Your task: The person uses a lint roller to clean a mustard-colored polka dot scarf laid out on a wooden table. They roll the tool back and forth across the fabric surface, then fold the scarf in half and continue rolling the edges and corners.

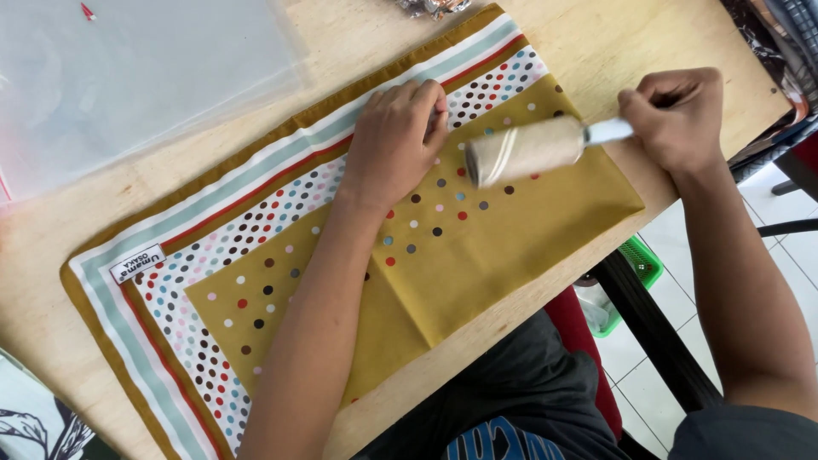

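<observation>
A folded mustard-yellow cloth (pixel 477 255) with coloured dots and a striped border lies flat on the wooden table (pixel 596 43). My left hand (pixel 396 140) rests palm down on the cloth near its dotted border, fingers together, pressing it. My right hand (pixel 677 115) grips the white handle of a lint roller (pixel 524 151), whose beige roll lies on the cloth just right of my left hand.
A clear plastic bag (pixel 128 77) lies at the table's far left. A crinkled wrapper (pixel 430 7) sits at the top edge. A patterned fabric (pixel 34 417) shows at bottom left. Below the table edge are a red seat (pixel 579 328), a green basket (pixel 643 260) and tiled floor.
</observation>
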